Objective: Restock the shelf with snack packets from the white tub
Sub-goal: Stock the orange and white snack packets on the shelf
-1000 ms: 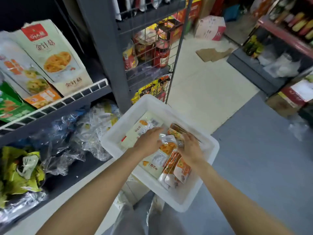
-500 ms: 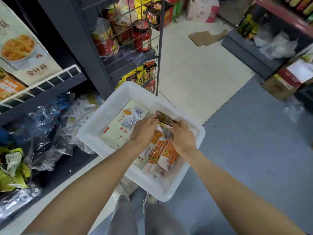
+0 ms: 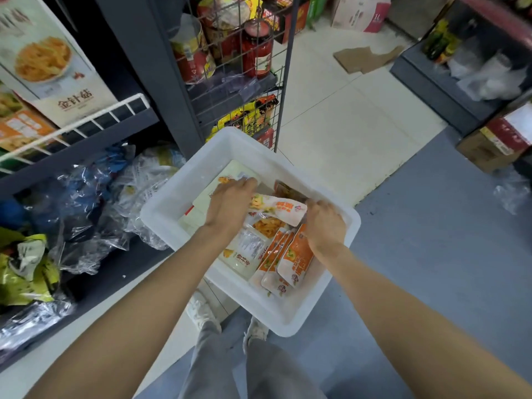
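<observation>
Orange-white snack packet (image 3: 283, 210), long axis crosswise between hands inside white tub (image 3: 325, 306); left hand (image 3: 230, 204) and right hand (image 3: 325, 226) each pinch one end

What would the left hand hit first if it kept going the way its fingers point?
Probably the far wall of the white tub. The left hand points up and away over a pale packet lying flat under its fingertips; depth is hard to judge.

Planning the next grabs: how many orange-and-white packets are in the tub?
4: one held between both hands, three stacked by the white tub's near right side. More may be hidden.
</observation>
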Demonstrator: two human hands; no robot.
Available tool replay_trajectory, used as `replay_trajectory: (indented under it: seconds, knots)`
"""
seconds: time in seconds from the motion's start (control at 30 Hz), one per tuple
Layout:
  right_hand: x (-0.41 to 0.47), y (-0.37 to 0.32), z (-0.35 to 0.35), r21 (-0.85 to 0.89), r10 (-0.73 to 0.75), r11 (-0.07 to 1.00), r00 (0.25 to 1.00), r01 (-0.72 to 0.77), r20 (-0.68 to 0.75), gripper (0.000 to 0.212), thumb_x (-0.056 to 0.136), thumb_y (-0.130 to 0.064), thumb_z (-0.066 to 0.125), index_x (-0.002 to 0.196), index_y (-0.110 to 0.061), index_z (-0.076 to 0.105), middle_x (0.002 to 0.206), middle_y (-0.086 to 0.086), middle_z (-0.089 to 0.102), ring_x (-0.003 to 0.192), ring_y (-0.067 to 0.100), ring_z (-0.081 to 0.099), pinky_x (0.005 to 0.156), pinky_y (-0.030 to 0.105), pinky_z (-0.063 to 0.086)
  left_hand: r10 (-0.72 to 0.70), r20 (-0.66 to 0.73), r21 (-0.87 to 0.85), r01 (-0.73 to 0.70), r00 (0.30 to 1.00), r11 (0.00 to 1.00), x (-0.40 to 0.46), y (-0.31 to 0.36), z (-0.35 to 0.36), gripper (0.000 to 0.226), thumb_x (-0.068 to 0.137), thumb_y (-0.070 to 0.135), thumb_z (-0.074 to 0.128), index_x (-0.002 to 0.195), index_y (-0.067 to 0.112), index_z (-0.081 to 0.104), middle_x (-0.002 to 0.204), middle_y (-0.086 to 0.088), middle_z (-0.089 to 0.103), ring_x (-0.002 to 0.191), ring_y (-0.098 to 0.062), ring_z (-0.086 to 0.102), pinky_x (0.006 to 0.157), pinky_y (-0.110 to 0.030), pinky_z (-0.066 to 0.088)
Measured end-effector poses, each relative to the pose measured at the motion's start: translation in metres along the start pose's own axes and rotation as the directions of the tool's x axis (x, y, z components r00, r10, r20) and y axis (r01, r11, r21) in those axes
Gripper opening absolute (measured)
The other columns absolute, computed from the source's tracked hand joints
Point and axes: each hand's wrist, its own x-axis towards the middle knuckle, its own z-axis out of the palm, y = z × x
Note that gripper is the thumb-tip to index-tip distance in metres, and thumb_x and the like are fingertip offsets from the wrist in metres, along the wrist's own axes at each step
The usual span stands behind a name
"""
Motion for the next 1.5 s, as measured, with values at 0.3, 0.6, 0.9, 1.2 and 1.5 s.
replay_trajectory:
  seconds: [0.3,0.6,0.9,1.2,1.5]
  knots:
    - [-0.001,-0.012,-0.005,-0.105,-0.094,0.990,0.995,0.095,0.015,0.028,0.089,-0.004,0.049,0.116,-0.010,0.054,0.115,0.008,0.059,0.103,0.028,0.057,0.076,0.036,0.047,-0.441,0.247,-0.787,0.445,0.863,0.429,-0.038,-0.036,-0.003,0.007,0.092,0.002,0.054,0.095,0.009,0.056,0.093,-0.011,0.063,0.082,-0.020,0.064,0.066,-0.028,0.059]
    - [0.000,-0.041,-0.047,0.293,-0.143,0.937,0.973,0.193,-0.182,0.028,0.093,-0.008,0.047,0.114,-0.013,0.065,0.110,0.009,0.063,0.093,0.029,0.061,0.077,0.035,0.049,-0.480,0.332,-0.900,0.425,0.812,0.096,-0.054,-0.055,-0.034,0.008,0.089,0.003,0.059,0.088,0.011,0.062,0.088,-0.007,0.065,0.080,-0.014,0.063,0.064,-0.017,0.056]
    - [0.012,-0.105,-0.099,0.855,-0.164,0.482,0.978,0.192,-0.127,0.015,0.083,0.005,0.062,0.088,-0.008,0.068,0.082,0.004,0.066,0.065,-0.004,0.060,0.065,0.010,0.046,-0.524,0.315,-0.925,0.379,0.792,0.017,-0.055,-0.098,-0.091,0.013,0.093,0.012,0.055,0.081,0.013,0.056,0.090,-0.009,0.064,0.080,-0.018,0.062,0.061,-0.020,0.054]
    - [0.011,-0.212,-0.129,0.981,-0.269,-0.077,0.951,-0.177,0.150,0.017,0.088,-0.013,0.062,0.104,-0.006,0.063,0.107,0.014,0.069,0.097,0.027,0.067,0.082,0.038,0.056,-0.718,0.184,-0.976,0.210,0.671,-0.055,-0.056,-0.160,-0.161,0.014,0.093,0.012,0.055,0.079,0.012,0.056,0.092,-0.016,0.062,0.078,-0.024,0.061,0.073,-0.041,0.055]
    - [0.020,-0.326,-0.171,0.994,-0.193,0.091,0.980,0.061,-0.042,0.021,0.079,0.000,0.070,0.098,-0.007,0.064,0.080,0.000,0.067,0.067,0.007,0.067,0.050,0.024,0.056,-0.622,-0.043,-0.881,0.264,0.782,0.392,-0.078,-0.222,-0.227,0.008,0.087,0.013,0.065,0.082,0.014,0.058,0.090,-0.003,0.065,0.096,-0.026,0.064,0.087,-0.044,0.053]
